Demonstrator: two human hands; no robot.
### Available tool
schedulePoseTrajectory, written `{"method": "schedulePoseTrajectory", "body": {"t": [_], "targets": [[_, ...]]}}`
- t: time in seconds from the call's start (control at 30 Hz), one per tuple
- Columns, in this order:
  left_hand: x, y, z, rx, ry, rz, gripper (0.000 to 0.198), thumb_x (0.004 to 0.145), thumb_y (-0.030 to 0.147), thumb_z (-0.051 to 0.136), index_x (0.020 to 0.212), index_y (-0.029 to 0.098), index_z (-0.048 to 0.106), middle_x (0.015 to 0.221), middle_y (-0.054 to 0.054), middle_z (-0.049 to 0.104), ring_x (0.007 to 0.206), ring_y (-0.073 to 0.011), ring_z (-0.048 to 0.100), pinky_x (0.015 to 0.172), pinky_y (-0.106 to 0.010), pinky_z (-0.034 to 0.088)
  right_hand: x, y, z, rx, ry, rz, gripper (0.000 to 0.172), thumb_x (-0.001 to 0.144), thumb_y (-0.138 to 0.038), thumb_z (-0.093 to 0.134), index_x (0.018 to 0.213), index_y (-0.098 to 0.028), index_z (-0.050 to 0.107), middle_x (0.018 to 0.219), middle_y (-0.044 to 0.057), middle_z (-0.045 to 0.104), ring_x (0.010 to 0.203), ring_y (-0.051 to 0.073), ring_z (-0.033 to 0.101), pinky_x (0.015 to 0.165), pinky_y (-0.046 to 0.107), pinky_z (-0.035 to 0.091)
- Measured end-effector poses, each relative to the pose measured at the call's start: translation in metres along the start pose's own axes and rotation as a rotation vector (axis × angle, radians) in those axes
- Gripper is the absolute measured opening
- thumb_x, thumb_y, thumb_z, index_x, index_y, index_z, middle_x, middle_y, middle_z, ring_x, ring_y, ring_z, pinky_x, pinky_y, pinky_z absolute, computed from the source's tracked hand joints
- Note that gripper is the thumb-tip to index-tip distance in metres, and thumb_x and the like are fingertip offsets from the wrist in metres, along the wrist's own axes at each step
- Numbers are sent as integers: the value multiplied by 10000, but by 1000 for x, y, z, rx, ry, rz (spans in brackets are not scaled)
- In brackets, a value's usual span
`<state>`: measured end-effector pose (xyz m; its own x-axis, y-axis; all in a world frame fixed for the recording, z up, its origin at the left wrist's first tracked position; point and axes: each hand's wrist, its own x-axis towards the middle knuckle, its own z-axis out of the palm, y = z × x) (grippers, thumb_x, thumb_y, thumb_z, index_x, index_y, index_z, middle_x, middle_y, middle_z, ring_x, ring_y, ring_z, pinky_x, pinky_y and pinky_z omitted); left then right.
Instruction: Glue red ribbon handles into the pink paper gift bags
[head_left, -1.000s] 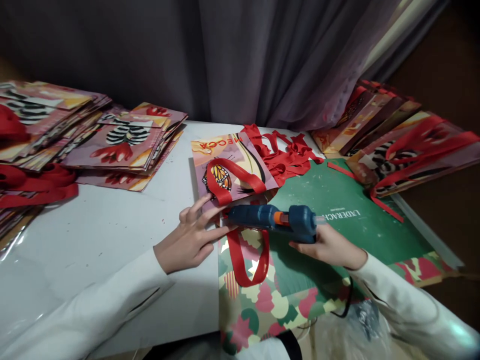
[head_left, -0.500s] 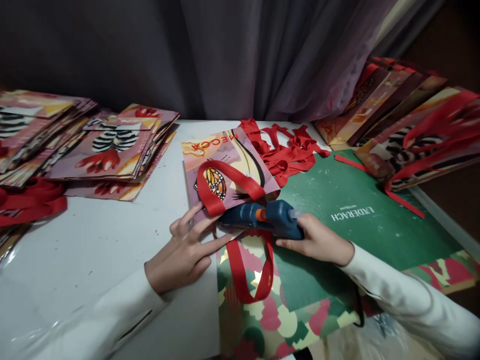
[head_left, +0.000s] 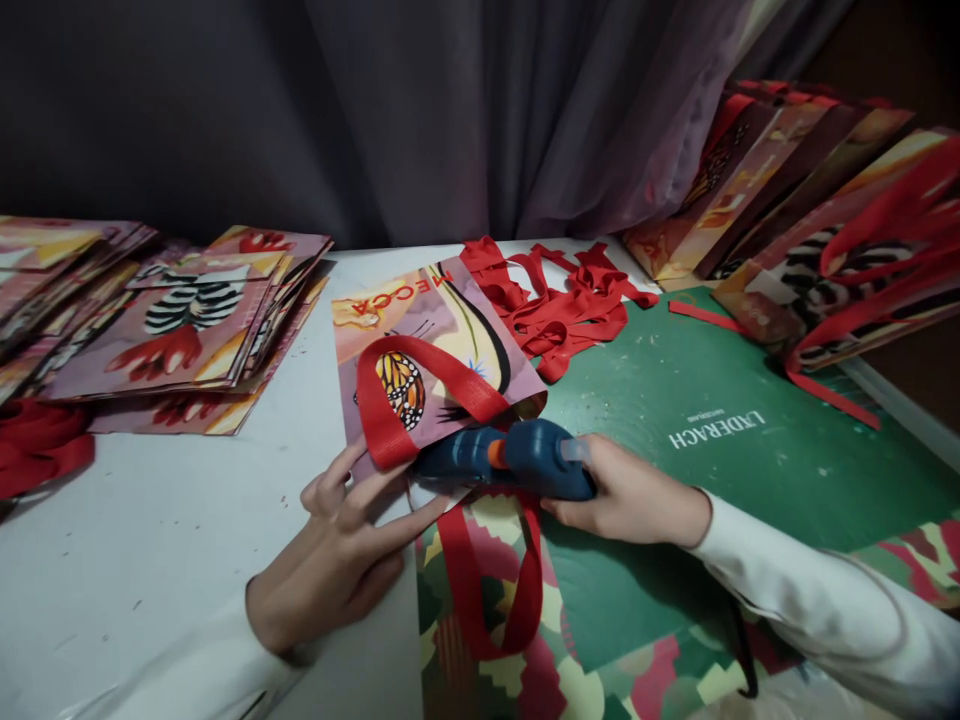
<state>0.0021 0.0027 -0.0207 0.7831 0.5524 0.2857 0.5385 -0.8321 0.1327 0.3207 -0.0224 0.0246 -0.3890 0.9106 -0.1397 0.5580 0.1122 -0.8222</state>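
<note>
A blue glue gun (head_left: 465,458) with an orange part lies across the mouth of a paper bag (head_left: 480,340). My right hand (head_left: 634,490) is closed around its handle end. A clear glue stick (head_left: 576,450) shows at its back. My left hand (head_left: 349,535) has its fingers spread against the bag's near left edge, touching it beside the red ribbon handle (head_left: 382,420). The bag lies flat, printed with a butterfly and "MECCA". A second red ribbon loop (head_left: 529,600) hangs toward me from the mouth. The gun's nozzle is hidden at the bag's opening.
Red ribbons (head_left: 562,310) lie heaped behind the bag. Flat bags (head_left: 180,330) are stacked at left, beside a red ribbon coil (head_left: 37,445). Upright bags (head_left: 772,190) stand at right. A green Läderach bag (head_left: 637,390) lies under the work. Dark curtains (head_left: 420,120) hang behind.
The view has shifted slightly, so the bag and both hands appear lower and a little left. Both hands keep nearly the same place on the bag and glue gun.
</note>
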Motion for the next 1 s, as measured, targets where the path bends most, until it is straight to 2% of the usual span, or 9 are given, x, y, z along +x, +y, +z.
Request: {"method": "schedulePoseTrajectory", "body": {"t": [0.17,0.33,0.47,0.63,0.83,1.0], "targets": [[-4,-3,1,11,-22,2,627,803,149,532,1347,461,554,1356,-107,399,1317,-492,291,908,-622,374,4,4,6,63,-24,26,106,644,-96,616,702,-170,568,635,-52,527,574,87,443,555,195,385],[-4,-2,2,2,-17,-11,630,787,156,541,1337,461,564,1369,-100,401,1303,-477,318,919,-608,381,7,1,7,92,-29,24,266,654,-100,641,914,-153,652,793,-12,650,657,117,542,627,212,448],[1,-2,0,-3,-8,28,600,793,159,532,1327,427,585,1356,-115,409,1294,-483,326,894,-599,390,8,-5,5,69,-13,35,317,671,-113,663,985,-158,664,832,6,685,705,139,589,675,225,473],[3,-1,-1,24,24,44,583,788,159,531,1306,415,609,1320,-111,430,1308,-471,316,910,-559,381,7,-9,3,21,-18,38,298,678,-114,661,973,-156,667,820,11,684,701,139,582,671,223,465],[-4,1,4,13,18,3,632,810,145,521,1367,442,539,1326,-108,444,1329,-461,283,941,-590,351,3,-9,1,-41,-7,30,193,686,-123,646,875,-157,650,707,-21,625,613,112,509,613,213,431],[-1,2,2,11,4,38,591,821,104,508,1343,371,575,1391,-118,430,1330,-446,301,955,-606,329,-1,-12,-3,-64,9,24,167,689,-114,637,845,-172,632,678,-28,602,622,123,514,613,221,434]]}}
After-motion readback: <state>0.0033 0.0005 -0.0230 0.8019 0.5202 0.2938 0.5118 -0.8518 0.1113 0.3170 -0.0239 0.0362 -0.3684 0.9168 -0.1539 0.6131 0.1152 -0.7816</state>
